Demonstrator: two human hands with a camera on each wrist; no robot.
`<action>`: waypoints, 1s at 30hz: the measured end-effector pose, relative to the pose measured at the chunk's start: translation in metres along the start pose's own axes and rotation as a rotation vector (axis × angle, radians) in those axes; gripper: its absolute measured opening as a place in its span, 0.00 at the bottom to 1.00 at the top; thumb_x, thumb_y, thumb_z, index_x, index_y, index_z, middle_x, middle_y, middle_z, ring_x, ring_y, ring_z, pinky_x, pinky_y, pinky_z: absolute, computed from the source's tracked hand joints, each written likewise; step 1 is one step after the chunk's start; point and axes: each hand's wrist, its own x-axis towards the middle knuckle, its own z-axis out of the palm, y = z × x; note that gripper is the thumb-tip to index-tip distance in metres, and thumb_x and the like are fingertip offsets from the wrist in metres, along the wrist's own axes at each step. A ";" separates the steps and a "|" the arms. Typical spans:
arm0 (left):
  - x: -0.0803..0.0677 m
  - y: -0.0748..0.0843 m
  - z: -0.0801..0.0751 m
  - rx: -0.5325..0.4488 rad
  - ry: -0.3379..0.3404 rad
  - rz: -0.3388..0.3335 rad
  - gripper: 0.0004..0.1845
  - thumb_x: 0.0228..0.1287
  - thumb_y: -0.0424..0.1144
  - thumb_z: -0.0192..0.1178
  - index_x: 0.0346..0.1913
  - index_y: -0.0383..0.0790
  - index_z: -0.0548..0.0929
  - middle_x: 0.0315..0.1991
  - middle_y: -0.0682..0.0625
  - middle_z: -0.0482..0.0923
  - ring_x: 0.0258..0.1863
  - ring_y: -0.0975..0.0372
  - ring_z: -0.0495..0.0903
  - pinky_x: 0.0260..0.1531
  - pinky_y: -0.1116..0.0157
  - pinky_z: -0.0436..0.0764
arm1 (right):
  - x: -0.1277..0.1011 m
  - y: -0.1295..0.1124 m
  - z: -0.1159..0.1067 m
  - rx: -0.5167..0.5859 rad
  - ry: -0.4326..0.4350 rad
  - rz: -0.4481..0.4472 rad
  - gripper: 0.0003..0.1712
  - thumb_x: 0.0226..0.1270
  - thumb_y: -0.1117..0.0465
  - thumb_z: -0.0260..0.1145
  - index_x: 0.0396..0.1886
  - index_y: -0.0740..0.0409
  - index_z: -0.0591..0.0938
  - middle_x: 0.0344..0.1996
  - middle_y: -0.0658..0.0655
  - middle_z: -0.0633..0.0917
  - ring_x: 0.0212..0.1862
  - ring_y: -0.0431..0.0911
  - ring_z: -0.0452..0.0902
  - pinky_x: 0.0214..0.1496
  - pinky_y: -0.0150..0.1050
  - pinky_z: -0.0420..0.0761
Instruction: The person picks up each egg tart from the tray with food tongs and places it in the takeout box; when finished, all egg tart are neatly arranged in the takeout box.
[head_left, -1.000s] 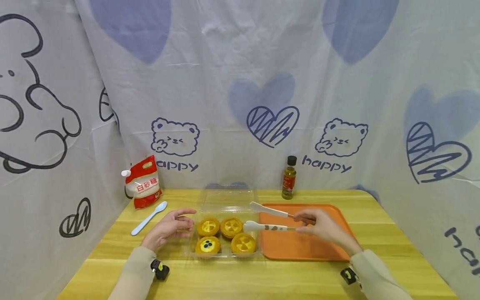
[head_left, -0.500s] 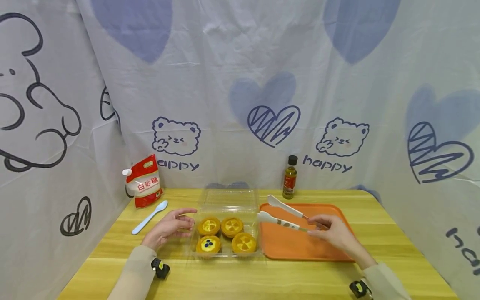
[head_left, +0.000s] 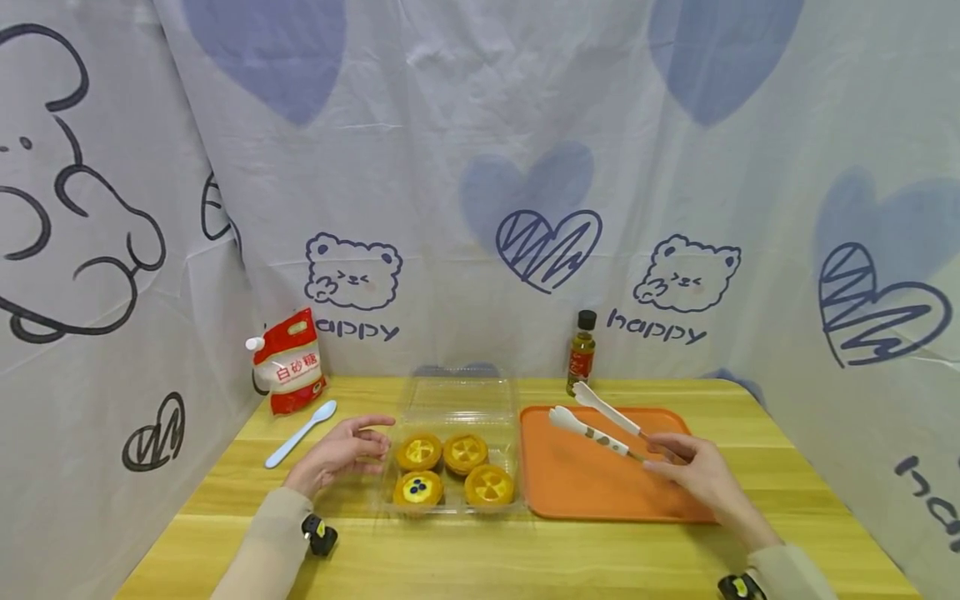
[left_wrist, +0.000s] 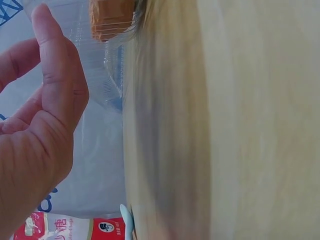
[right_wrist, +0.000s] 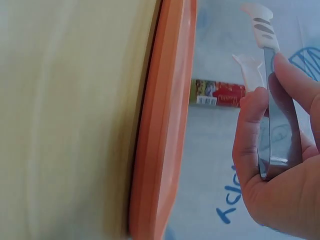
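Observation:
My right hand (head_left: 697,473) holds a pair of tongs (head_left: 603,432) above the orange tray (head_left: 600,493). The tongs have white tips and metal arms; the tips stand apart with nothing between them. In the right wrist view the thumb and fingers curl round the metal arms. On the left, my left hand (head_left: 343,454) is beside the clear plastic box (head_left: 457,408), fingers loosely bent and holding nothing; whether it touches the box I cannot tell. Several egg tarts sit in the box under its raised lid. One tart (head_left: 417,489) bears blueberries, another (head_left: 489,485) yellow fruit pieces.
A red and white sugar bag (head_left: 291,364) stands at the back left, with a pale blue spoon (head_left: 302,433) in front of it. Behind the tray stands a small bottle (head_left: 581,354) with a black cap. A printed curtain hangs behind the wooden table (head_left: 480,558).
My right hand has moved right with the tongs, from over the box's edge to over the tray. The left hand and the tarts have stayed in place.

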 end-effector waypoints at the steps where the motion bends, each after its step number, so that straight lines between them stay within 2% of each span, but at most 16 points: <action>1: 0.000 0.000 0.000 0.001 -0.002 0.001 0.30 0.57 0.25 0.56 0.64 0.34 0.62 0.45 0.32 0.71 0.34 0.55 0.77 0.37 0.53 0.80 | -0.001 0.001 -0.002 0.000 0.003 0.003 0.34 0.47 0.52 0.72 0.54 0.62 0.76 0.50 0.64 0.78 0.53 0.53 0.73 0.42 0.24 0.74; 5: 0.000 0.000 0.000 0.002 -0.017 0.010 0.30 0.57 0.25 0.55 0.64 0.33 0.61 0.44 0.32 0.71 0.34 0.56 0.77 0.37 0.54 0.80 | -0.005 0.005 -0.010 0.020 0.022 0.034 0.35 0.48 0.52 0.71 0.56 0.62 0.74 0.52 0.64 0.76 0.52 0.49 0.74 0.41 0.31 0.77; 9: 0.003 -0.002 0.000 -0.002 -0.025 0.018 0.29 0.58 0.25 0.55 0.64 0.34 0.61 0.43 0.33 0.72 0.33 0.57 0.77 0.36 0.54 0.80 | -0.008 0.010 -0.020 0.042 0.070 0.057 0.38 0.49 0.51 0.71 0.59 0.62 0.70 0.52 0.66 0.76 0.45 0.38 0.76 0.38 0.37 0.80; 12: 0.004 -0.003 0.000 -0.007 -0.016 0.016 0.29 0.58 0.25 0.55 0.63 0.34 0.62 0.44 0.33 0.72 0.33 0.56 0.77 0.36 0.54 0.80 | -0.008 0.013 -0.027 0.005 0.110 0.060 0.39 0.50 0.50 0.70 0.60 0.62 0.70 0.50 0.66 0.77 0.40 0.31 0.75 0.37 0.32 0.78; 17: 0.003 -0.003 0.000 -0.006 0.000 0.014 0.28 0.57 0.25 0.55 0.63 0.35 0.63 0.45 0.31 0.71 0.33 0.56 0.77 0.36 0.54 0.80 | -0.009 0.018 -0.037 -0.032 0.158 0.062 0.39 0.50 0.50 0.70 0.60 0.63 0.70 0.47 0.64 0.80 0.39 0.29 0.74 0.36 0.27 0.77; 23: 0.001 -0.003 0.000 -0.011 0.009 0.013 0.28 0.57 0.25 0.56 0.63 0.36 0.64 0.46 0.30 0.70 0.34 0.56 0.77 0.36 0.54 0.80 | -0.012 0.022 -0.047 0.087 0.192 0.062 0.40 0.49 0.55 0.72 0.60 0.67 0.68 0.39 0.48 0.82 0.35 0.30 0.75 0.33 0.36 0.80; 28: 0.000 -0.003 -0.001 -0.009 0.011 0.010 0.29 0.57 0.25 0.56 0.63 0.36 0.64 0.45 0.31 0.70 0.34 0.55 0.77 0.36 0.54 0.80 | -0.015 0.027 -0.058 0.185 0.180 0.107 0.41 0.50 0.57 0.71 0.62 0.66 0.65 0.34 0.35 0.80 0.34 0.31 0.76 0.33 0.38 0.81; 30: 0.000 -0.003 -0.001 -0.010 0.012 0.008 0.29 0.57 0.25 0.56 0.63 0.35 0.64 0.45 0.31 0.70 0.34 0.56 0.77 0.36 0.54 0.80 | -0.015 0.029 -0.062 0.200 0.178 0.127 0.42 0.51 0.57 0.71 0.64 0.66 0.64 0.33 0.33 0.79 0.33 0.32 0.76 0.34 0.38 0.81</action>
